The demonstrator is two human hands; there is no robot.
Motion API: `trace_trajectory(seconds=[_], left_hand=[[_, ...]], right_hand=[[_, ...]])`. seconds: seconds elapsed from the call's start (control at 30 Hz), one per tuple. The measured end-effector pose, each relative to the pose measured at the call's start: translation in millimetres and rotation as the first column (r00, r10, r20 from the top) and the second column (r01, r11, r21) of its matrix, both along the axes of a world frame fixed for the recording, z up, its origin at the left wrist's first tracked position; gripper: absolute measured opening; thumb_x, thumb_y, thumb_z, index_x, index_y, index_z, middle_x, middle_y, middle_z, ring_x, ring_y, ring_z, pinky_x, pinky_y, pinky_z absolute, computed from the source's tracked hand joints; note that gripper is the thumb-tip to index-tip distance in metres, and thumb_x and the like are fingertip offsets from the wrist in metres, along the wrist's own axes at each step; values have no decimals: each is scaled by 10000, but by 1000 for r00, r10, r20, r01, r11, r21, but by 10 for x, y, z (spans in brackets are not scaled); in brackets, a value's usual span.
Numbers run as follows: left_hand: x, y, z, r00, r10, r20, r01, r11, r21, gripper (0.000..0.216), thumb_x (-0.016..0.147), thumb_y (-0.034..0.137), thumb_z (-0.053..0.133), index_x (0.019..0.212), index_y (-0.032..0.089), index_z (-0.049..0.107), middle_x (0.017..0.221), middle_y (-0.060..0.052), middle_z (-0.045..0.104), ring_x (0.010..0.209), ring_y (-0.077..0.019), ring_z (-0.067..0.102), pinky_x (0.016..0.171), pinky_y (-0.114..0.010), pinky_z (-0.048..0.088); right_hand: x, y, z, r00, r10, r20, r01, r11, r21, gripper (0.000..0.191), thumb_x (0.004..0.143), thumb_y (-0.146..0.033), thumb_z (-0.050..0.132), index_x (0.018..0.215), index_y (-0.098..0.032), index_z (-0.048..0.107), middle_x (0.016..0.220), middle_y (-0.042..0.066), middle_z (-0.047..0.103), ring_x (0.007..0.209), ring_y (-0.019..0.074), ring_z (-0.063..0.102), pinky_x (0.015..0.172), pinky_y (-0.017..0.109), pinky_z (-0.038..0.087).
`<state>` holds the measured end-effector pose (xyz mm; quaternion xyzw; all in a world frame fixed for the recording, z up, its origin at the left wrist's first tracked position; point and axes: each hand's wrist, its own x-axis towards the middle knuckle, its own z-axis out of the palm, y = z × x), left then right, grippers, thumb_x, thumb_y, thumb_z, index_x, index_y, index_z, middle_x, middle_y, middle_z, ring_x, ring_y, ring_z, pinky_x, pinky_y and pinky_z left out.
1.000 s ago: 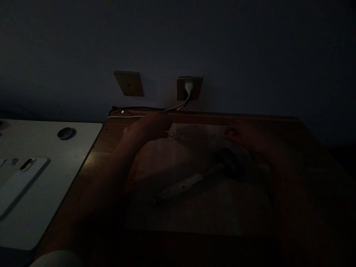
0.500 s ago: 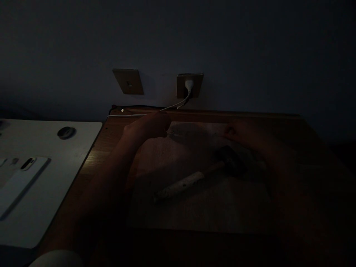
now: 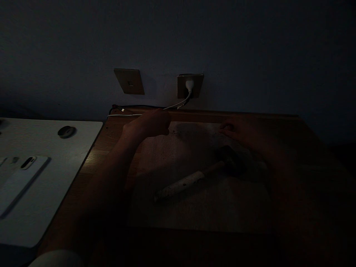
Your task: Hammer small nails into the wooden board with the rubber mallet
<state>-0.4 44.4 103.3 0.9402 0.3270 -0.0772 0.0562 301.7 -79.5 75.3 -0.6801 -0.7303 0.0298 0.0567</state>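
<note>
The scene is very dark. My left hand (image 3: 148, 125) reaches over the far left part of a pale flat board (image 3: 194, 200) on a brown wooden table (image 3: 111, 133); its fingers are curled in a pinch near the board's far edge, and what they hold is too small to make out. My right hand (image 3: 239, 131) rests at the board's far right edge with fingers bent, dim and hard to read. Between the arms a hammer (image 3: 200, 176) with a pale handle and dark head lies on the board.
On the wall behind are a switch plate (image 3: 129, 81) and a socket (image 3: 190, 85) with a white plug; its cable (image 3: 144, 113) runs left along the table's back edge. A white desk (image 3: 41, 178) at the left holds a white phone-like slab (image 3: 19, 181) and a round dark object (image 3: 66, 131).
My left hand's pinch has drawn slightly back; the small glinting bits seen by its fingertips a second ago no longer show. My right hand has shifted a little to the left. The hammer has not moved.
</note>
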Motion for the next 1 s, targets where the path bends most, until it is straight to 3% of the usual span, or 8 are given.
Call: trace_trajectory(seconds=[0.2,0.4,0.67,0.83,1.0], left_hand=[[-18,59,-22,987,-91,133,94,995,-22,127,850,156,712,953,182,782,982,-52,780,829,-182,705,734,-279,470],[12,69,-103,963,-129,237,168,974,-154,154,869,139,668,932,203,793,930,-24,782,782,-161,700,704,-273,456],[65,33,-120,971,-124,203,153,979,-137,204,884,126,639,981,201,801,974,-23,804,833,-164,720,749,-257,469],[111,9,-145,973,-124,196,154,977,-146,250,860,88,604,956,208,801,934,-16,808,813,-168,720,733,-264,465],[133,15,-175,973,-140,181,163,979,-119,236,844,74,591,907,190,786,912,-39,796,817,-174,711,743,-276,465]], right_hand=[[-11,10,5,999,49,2,-48,998,-41,156,911,-209,650,924,-209,806,925,78,781,844,234,705,771,351,511],[-112,-6,42,1000,28,9,-27,993,-117,200,953,-157,625,1010,-143,816,1007,134,776,930,248,709,811,340,495],[-133,-8,-46,999,-1,37,4,995,-97,192,960,-155,619,1000,-118,803,997,152,765,914,259,696,790,338,467],[-113,24,-127,999,36,5,-36,998,-60,135,953,-184,634,937,-178,768,960,114,758,881,260,692,779,350,480],[-159,45,-121,1000,-4,-31,0,994,-108,157,955,-177,607,915,-202,756,948,111,779,858,262,720,763,355,497]])
